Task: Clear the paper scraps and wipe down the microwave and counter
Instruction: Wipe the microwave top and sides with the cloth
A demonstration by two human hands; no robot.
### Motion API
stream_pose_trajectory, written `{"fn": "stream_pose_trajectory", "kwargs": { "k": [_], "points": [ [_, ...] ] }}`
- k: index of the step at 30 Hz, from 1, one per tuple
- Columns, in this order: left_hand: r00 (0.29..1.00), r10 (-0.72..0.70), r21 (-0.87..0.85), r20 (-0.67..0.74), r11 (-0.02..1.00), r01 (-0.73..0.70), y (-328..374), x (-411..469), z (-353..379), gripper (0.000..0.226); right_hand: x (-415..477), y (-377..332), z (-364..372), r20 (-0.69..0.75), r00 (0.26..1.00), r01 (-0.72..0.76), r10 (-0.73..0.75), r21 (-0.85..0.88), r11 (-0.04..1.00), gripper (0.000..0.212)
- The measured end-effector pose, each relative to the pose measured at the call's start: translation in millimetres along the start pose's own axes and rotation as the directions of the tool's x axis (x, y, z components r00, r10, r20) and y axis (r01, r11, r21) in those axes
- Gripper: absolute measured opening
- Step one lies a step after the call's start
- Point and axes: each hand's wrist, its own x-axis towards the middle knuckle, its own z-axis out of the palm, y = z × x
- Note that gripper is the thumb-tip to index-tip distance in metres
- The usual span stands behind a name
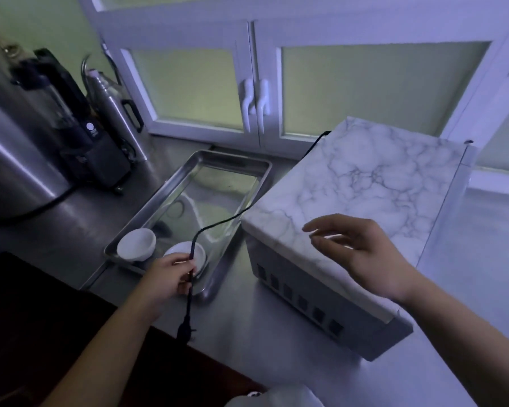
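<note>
The microwave (321, 292) stands angled on the steel counter (247, 327), its top covered in marble-patterned film (370, 183). A black power cord (218, 223) runs from behind the microwave across the tray. My left hand (168, 277) grips this cord near its end, and the plug (185, 329) hangs below the hand over the counter's front edge. My right hand (356, 254) hovers over the near corner of the marble top, fingers spread and holding nothing. No paper scraps or cloth show clearly.
A steel tray (232, 163) left of the microwave holds two white bowls (136, 243). At the far left stand a large steel urn (9, 160), a black blender (80, 127) and a steel flask (115, 107). White glass-fronted cabinet doors (256, 104) line the back.
</note>
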Motion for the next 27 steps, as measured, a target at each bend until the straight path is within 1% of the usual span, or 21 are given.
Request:
{"fn": "stream_pose_trajectory", "kwargs": {
  "k": [2, 4, 5, 6, 8, 11, 12, 14, 17, 18, 19, 21, 22, 23, 25, 27],
  "points": [
    [0.997, -0.015, -0.115, 0.074, 0.993, 0.024, 13, -10, 22, 0.008, 9, 4, -16, -0.031, 0.999, 0.005, -0.007, -0.047, 0.999, 0.014],
    [0.994, -0.028, -0.232, 0.108, 0.971, 0.052, 27, -20, 50, 0.008, 25, 9, -37, -0.077, 0.997, -0.010, 0.002, -0.103, 0.995, 0.012],
    [0.993, -0.012, -0.268, 0.114, 0.963, 0.042, 34, -25, 65, 0.009, 35, 12, -49, -0.098, 0.995, -0.028, 0.014, -0.140, 0.990, 0.012],
    [0.993, 0.018, -0.284, 0.113, 0.959, 0.015, 39, -31, 80, 0.010, 45, 17, -60, -0.118, 0.993, -0.050, 0.027, -0.192, 0.980, 0.012],
    [0.992, 0.106, -0.270, 0.069, 0.959, -0.084, 47, -43, 103, 0.010, 64, 32, -84, -0.167, 0.985, -0.102, 0.051, -0.314, 0.944, 0.011],
    [0.967, 0.255, -0.192, -0.006, 0.949, -0.252, 52, -60, 130, 0.007, 88, 59, -123, -0.255, 0.960, -0.223, 0.113, -0.459, 0.860, 0.016],
    [0.957, 0.290, -0.150, -0.024, 0.945, -0.291, 54, -64, 138, 0.008, 96, 66, -137, -0.288, 0.948, -0.266, 0.135, -0.484, 0.834, 0.021],
    [0.942, 0.332, -0.112, -0.055, 0.935, -0.336, 57, -71, 156, 0.010, 114, 79, -170, -0.361, 0.915, -0.361, 0.180, -0.530, 0.767, 0.038],
    [0.929, 0.365, -0.085, -0.065, 0.925, -0.370, 64, -73, 174, 0.018, 136, 95, -215, -0.468, 0.839, -0.536, 0.279, -0.619, 0.574, 0.067],
    [0.931, 0.360, -0.102, -0.067, 0.925, -0.365, 66, -72, 176, 0.021, 140, 101, -227, -0.489, 0.814, -0.578, 0.314, -0.625, 0.525, 0.073],
    [0.937, 0.342, -0.128, -0.070, 0.929, -0.348, 67, -69, 178, 0.023, 143, 109, -237, -0.504, 0.791, -0.611, 0.348, -0.615, 0.498, 0.076],
    [0.958, 0.279, -0.168, -0.066, 0.943, -0.287, 66, -65, 184, 0.025, 146, 123, -250, -0.532, 0.745, -0.666, 0.402, -0.577, 0.472, 0.077],
    [0.968, 0.244, -0.178, -0.052, 0.952, -0.250, 65, -64, 187, 0.025, 147, 129, -254, -0.551, 0.729, -0.684, 0.406, -0.568, 0.458, 0.077],
    [0.976, 0.213, -0.188, -0.035, 0.958, -0.215, 63, -64, 190, 0.025, 149, 135, -257, -0.567, 0.725, -0.689, 0.392, -0.571, 0.447, 0.077],
    [0.984, 0.175, -0.186, -0.013, 0.967, -0.174, 61, -66, 196, 0.024, 153, 144, -263, -0.575, 0.738, -0.673, 0.352, -0.598, 0.436, 0.078],
    [0.984, 0.177, -0.179, -0.015, 0.968, -0.177, 61, -67, 200, 0.020, 158, 153, -270, -0.563, 0.750, -0.661, 0.347, -0.624, 0.417, 0.080]
  ]
}}
